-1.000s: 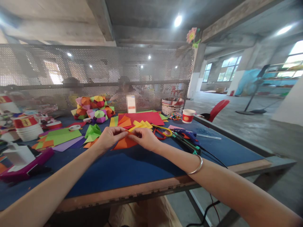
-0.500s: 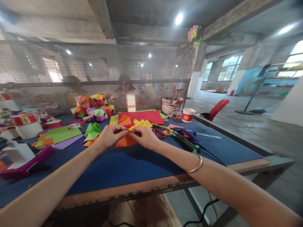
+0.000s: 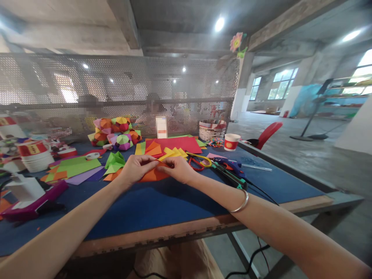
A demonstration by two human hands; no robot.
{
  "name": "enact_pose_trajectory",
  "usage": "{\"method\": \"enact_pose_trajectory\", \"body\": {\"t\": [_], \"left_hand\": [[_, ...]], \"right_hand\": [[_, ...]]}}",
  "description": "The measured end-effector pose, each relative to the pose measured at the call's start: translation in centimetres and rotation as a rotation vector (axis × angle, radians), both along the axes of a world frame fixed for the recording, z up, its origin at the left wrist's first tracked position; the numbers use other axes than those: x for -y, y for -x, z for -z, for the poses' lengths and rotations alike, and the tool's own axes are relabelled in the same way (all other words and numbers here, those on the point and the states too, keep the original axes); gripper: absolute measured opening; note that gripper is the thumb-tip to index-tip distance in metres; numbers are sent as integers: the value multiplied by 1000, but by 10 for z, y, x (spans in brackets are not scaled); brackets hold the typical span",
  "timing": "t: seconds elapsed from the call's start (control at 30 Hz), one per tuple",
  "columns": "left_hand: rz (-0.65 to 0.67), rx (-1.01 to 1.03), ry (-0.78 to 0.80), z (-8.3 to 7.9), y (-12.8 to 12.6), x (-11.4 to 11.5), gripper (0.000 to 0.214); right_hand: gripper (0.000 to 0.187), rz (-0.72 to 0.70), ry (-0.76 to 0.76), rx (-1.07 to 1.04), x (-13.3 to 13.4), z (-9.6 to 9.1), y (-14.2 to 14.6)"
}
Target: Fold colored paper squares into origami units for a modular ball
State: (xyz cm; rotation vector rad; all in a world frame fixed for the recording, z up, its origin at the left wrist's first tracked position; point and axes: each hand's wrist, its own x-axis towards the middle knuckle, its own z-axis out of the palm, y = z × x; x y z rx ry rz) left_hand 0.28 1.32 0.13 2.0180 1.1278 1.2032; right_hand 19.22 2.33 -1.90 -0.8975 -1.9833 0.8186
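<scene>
Between both hands, just above the blue table [image 3: 139,213], is a sheet of orange paper [image 3: 155,173]. My left hand [image 3: 138,167] pinches its upper edge from the left. From the right, my right hand [image 3: 178,169] pinches the same edge, thumb and fingers together, close to the left fingertips. Parts of the sheet are hidden behind the fingers. Directly beyond the hands lie folded yellow papers [image 3: 174,152], small orange papers [image 3: 153,148] and a large red sheet [image 3: 186,144]. Green folded paper [image 3: 115,162] sits just left of my left hand.
Right of the hands lie scissors [image 3: 205,161], a green-and-black cutter [image 3: 228,175] and a blue glue gun [image 3: 232,166]. Behind stand a paper cup [image 3: 231,142], a woven basket [image 3: 212,131] and folded paper balls [image 3: 122,139]. A purple power strip [image 3: 37,205] is at left.
Both hands keep their pinch on the orange paper with the fingertips shifted only slightly. The whole view has moved a little; the other things on the table stay put.
</scene>
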Motion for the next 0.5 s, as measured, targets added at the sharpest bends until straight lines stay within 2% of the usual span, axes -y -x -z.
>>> {"method": "enact_pose_trajectory", "body": {"t": [0.17,0.33,0.5], "left_hand": [[5,-7,9,1,-1,0,34],[-8,4,24,-2,-2,4,31],[4,22,91,-4,-4,7,37]], "right_hand": [[49,-23,48,-10,1,-1,0],[35,-15,71,-4,4,-4,-1],[26,-15,68,-16,4,-4,-1]]}}
